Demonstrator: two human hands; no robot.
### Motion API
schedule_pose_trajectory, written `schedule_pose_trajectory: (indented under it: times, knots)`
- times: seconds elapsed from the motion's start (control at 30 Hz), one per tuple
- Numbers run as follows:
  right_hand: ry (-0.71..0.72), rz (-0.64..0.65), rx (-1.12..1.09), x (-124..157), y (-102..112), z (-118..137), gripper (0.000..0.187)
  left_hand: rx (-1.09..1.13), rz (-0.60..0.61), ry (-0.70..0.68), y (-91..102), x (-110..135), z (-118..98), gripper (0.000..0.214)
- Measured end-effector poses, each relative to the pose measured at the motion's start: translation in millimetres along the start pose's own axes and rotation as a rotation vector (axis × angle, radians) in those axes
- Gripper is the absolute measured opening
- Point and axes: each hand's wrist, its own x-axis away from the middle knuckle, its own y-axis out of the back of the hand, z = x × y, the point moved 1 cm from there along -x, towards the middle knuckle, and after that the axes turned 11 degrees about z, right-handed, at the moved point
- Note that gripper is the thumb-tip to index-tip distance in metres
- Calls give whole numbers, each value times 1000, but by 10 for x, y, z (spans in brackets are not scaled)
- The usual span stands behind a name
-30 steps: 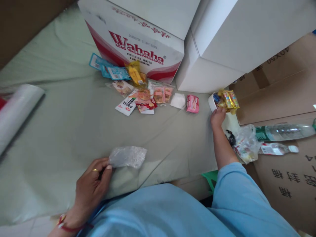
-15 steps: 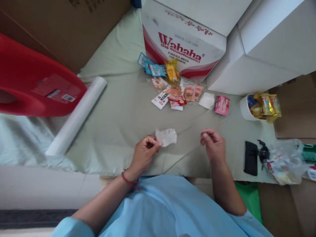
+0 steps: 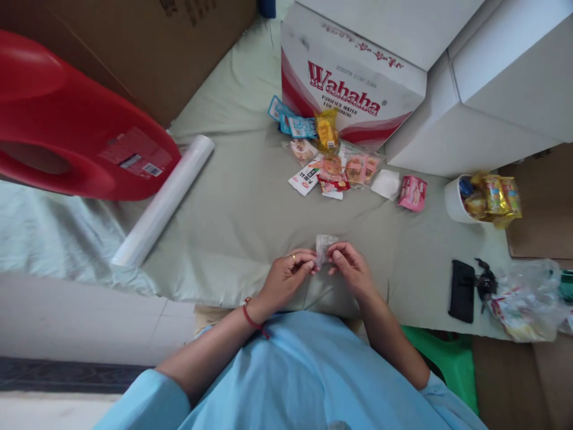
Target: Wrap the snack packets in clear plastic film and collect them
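Note:
Both my hands meet over the green cloth [image 3: 233,203] and pinch a small clear plastic bag [image 3: 323,246] between them. My left hand [image 3: 289,275], with a ring and a red wrist cord, grips its left edge. My right hand [image 3: 350,267] grips its right edge. Beyond the bag lies a pile of snack packets [image 3: 329,158], a white packet [image 3: 386,183] and a pink packet [image 3: 412,193]. A white cup [image 3: 456,203] stuffed with yellow packets [image 3: 492,197] stands at the right.
A Wahaha water carton [image 3: 349,89] and white boxes [image 3: 474,113] stand at the back. A roll of clear bags [image 3: 163,200] and a red plastic stool [image 3: 67,131] are at the left. A black phone [image 3: 461,290], keys and a crumpled plastic bag [image 3: 523,298] lie at the right.
My right hand left the white cup, came back to the middle and took hold of the clear bag with my left. The bag is now bunched smaller between both hands. The view swung left.

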Motion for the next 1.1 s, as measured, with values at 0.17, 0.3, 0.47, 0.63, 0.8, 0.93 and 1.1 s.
schedule_pose_trajectory:
  times: [0.17, 0.3, 0.47, 0.63, 0.8, 0.93, 1.1]
  knots:
    - [68, -9, 74, 15, -125, 78, 33, -115, 3, -85, -31, 7, -35, 24]
    - [44, -72, 69, 36, -138, 52, 35, -113, -15, -84, -24, 4, -1, 24]
    - [70, -52, 109, 75, -158, 20, 31, -266, -2, -158, -72, 29, -8, 16]
    - [172, -126, 379, 104, -175, 39, 19, -27, 13, -2, -124, 23, 15, 29]
    - [166, -131, 235, 144, -118, 28, 21, 66, -91, 95, -11, -5, 29, 32]
    - [73, -226, -215, 185, 165, -29, 28, 179, -203, 124, 162, 23, 53, 34]
    - [109, -420, -449, 303, 591, -43, 25, 160, -266, 114, 396, 144, 64, 33]
